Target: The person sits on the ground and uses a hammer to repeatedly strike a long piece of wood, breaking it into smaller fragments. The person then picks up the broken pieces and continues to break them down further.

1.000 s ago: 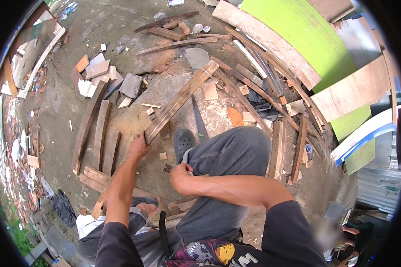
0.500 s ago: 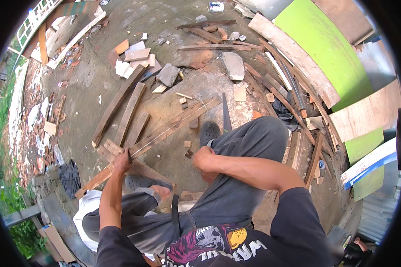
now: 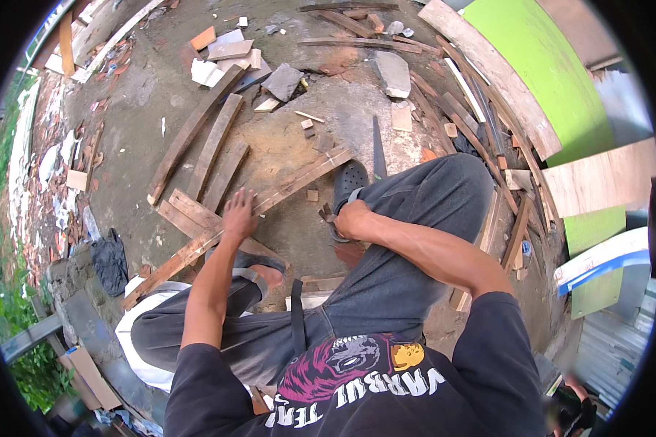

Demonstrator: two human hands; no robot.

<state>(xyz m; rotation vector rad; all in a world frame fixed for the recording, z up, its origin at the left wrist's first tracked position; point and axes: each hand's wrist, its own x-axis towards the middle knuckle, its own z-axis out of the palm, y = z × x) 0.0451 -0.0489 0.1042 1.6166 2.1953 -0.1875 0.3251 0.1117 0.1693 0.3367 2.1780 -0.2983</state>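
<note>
The left hand (image 3: 238, 213) lies flat with fingers spread, pressing down on a long weathered plank (image 3: 251, 211) that runs over the ground from about 8 o'clock to 1 o'clock; the right hand (image 3: 352, 218) is curled shut around a small dark thing at 3 o'clock of the left, just beside the plank, but what it pinches I cannot tell. By my reading the plank is being pinned and steadied for work near its middle, and the next move calls for firm downward weight from the left palm while the right brings its object to the wood. Counting outward: two hands, two sandalled feet, the nearer foot (image 3: 259, 271) beside the plank's low end, the farther dark sandal (image 3: 350, 182) at its upper end. Beyond, at 11 o'clock, three loose boards (image 3: 211, 142) lie side by side. A handsaw (image 3: 377, 149) rests at 12 o'clock, one grey stone slab (image 3: 392, 73) farther off, and one green panel (image 3: 554, 87) at 2 o'clock.
</note>
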